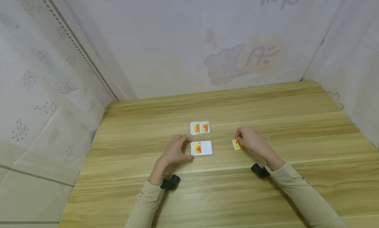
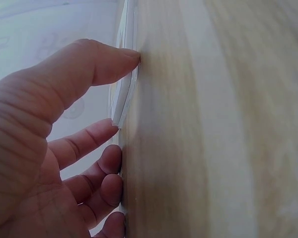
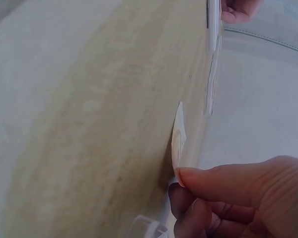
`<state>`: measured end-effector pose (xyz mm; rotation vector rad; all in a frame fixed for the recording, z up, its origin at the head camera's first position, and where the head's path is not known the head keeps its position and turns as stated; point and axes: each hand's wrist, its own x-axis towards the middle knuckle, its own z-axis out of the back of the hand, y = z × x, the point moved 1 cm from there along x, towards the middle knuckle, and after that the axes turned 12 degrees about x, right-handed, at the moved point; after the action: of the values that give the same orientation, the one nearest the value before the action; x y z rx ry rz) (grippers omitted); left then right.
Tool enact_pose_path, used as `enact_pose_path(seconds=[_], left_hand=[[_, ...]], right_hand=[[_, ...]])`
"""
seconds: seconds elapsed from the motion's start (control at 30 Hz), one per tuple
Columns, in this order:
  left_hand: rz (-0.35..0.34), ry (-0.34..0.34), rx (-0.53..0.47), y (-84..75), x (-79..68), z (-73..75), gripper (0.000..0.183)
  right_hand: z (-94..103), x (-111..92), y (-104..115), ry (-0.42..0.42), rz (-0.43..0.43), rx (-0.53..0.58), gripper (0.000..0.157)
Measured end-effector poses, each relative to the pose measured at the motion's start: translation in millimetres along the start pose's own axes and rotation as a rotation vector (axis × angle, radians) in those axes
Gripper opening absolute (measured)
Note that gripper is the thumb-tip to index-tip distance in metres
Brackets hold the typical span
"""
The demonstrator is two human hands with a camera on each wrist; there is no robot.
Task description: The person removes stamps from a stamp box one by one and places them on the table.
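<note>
My left hand [image 1: 174, 150] holds the left end of a flat white card in a clear case [image 1: 207, 148], thumb at its near corner and fingertips at the far one. One yellow-orange picture fills the left half of this card; its right half is plain white. In the left wrist view the thumb and index finger touch the case's edges [image 2: 124, 94]. To the right, my right hand [image 1: 251, 140] pinches a small yellow-and-red picture piece [image 1: 236, 144] by its right side. The right wrist view shows this thin piece [image 3: 179, 139] tilted, between thumb and index finger.
Farther back lies a second clear-cased card [image 1: 200, 127] with two pictures side by side. A transparent plastic thing [image 1: 266, 139] lies partly hidden behind my right hand. Everything rests on a wooden table [image 1: 207, 195], with printed curtains [image 1: 165, 50] behind and at the sides.
</note>
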<state>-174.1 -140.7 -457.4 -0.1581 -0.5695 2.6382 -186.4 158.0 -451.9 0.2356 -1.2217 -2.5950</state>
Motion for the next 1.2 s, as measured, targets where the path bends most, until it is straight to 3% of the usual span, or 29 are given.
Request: enact_pose_path(seconds=[0.2,0.5,0.87,1.2], left_hand=[[-0.011,-0.005,-0.002,0.5,-0.2,-0.1,0.053],[-0.010,-0.009,-0.004,0.1,-0.3,0.9,0.053],[-0.012,-0.007,-0.006,2.3,-0.3,-0.3,0.053],[-0.014,-0.013,-0.002,1.6,-0.1,-0.9,0.053]], right_hand=[[-1.4,0.8,1.5,-0.010,-0.034,-0.044,0.013],[-1.2,2.5,0.9,-0.019,-0.007,-0.109,0.014],[-1.7,3.8,8.8,-0.096,0.055,0.006,0.003],[-13.5,11.6,22.0,-0.089,0.112,0.120,0.006]])
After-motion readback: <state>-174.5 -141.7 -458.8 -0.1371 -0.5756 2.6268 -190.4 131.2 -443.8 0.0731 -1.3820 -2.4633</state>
